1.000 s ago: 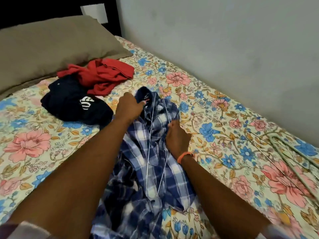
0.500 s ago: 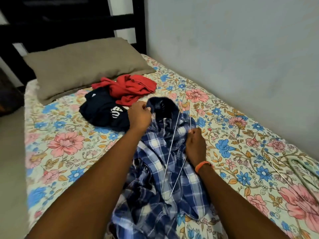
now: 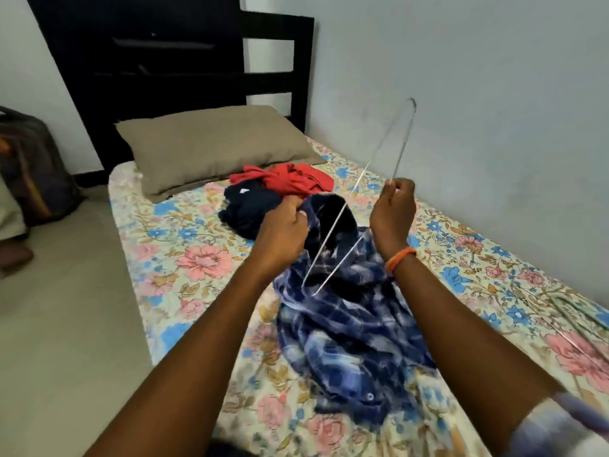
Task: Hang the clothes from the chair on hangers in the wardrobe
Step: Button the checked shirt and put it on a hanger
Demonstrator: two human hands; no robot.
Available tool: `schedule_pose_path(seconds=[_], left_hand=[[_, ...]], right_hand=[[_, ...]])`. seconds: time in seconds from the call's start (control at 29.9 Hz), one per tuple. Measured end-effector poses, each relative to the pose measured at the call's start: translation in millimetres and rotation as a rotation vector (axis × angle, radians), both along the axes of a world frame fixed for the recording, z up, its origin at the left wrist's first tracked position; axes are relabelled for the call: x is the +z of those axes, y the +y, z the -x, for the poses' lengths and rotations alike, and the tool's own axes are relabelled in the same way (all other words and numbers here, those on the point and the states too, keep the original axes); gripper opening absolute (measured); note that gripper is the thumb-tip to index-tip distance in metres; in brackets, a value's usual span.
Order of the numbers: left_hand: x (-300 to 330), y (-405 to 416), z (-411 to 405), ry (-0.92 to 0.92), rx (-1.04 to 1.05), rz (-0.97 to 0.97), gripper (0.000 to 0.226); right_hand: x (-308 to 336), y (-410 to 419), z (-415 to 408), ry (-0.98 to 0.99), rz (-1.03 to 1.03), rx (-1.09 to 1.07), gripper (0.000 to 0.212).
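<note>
My plaid shirt (image 3: 349, 328) is smeared with motion blur, so its checks run together and I can't make out the buttons or sleeves. The wire hanger (image 3: 356, 206) is so thin that it fades against the wall near its top bend. My left hand (image 3: 283, 232) hides the bit of collar it grips. My right sleeve (image 3: 557, 427) is a blurred patch cut off by the frame's corner. The spare hangers (image 3: 570, 318) at the right edge are blurred and cropped. A dark bag (image 3: 29, 166) is cut by the left edge.
</note>
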State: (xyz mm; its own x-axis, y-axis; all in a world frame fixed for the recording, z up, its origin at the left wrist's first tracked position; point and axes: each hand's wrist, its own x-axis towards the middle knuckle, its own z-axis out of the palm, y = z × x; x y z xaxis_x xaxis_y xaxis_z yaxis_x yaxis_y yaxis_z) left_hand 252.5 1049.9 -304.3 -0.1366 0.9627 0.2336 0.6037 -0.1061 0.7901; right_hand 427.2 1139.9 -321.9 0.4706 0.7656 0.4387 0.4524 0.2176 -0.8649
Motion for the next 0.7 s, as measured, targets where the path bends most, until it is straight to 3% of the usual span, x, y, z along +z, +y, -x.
schedule_pose_path(seconds=[0.13,0.27,0.5,0.7], left_hand=[[-3.7,-20.7,52.5,-0.099,-0.131,0.009,0.015],[39.1,-26.3,86.4,-0.183,-0.225,0.114,0.019],[220.5,-13.7,81.7,0.007,-0.445,0.387,0.027],[407.4,-22.1,58.3,0.124,-0.583,0.413,0.020]], right_hand=[[5.7,-17.5,48.7,0.052,0.019,-0.172,0.024],[40.6,-30.6,87.5,0.078,0.023,-0.214,0.022],[207.7,-46.9,67.8,0.084,0.026,-0.428,0.028],[364.7,-70.8,30.1,0.246,-0.029,-0.580,0.026]])
